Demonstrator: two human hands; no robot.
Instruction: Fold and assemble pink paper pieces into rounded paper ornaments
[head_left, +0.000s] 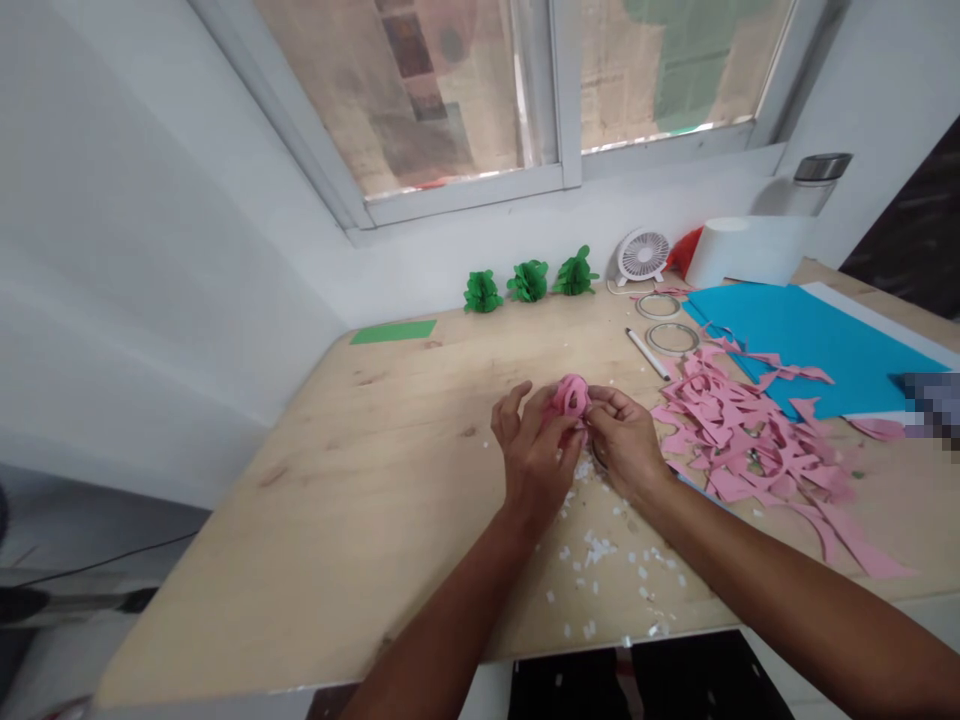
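Both my hands meet over the middle of the wooden table [360,480]. Between them is a small pink paper piece [570,396] with looped, rounded folds. My left hand [534,455] pinches its left side with the fingers curled. My right hand [626,440] grips its right side, fingers closed. Small white paper bits [600,550] lie scattered on the table right under my hands.
A heap of pink paper offcuts [750,450] lies to the right, partly on blue sheets [810,340]. Three green paper balls [529,280], a small white fan [643,255], two tape rings [671,338], a pen [648,353] and a green strip [392,332] sit toward the wall.
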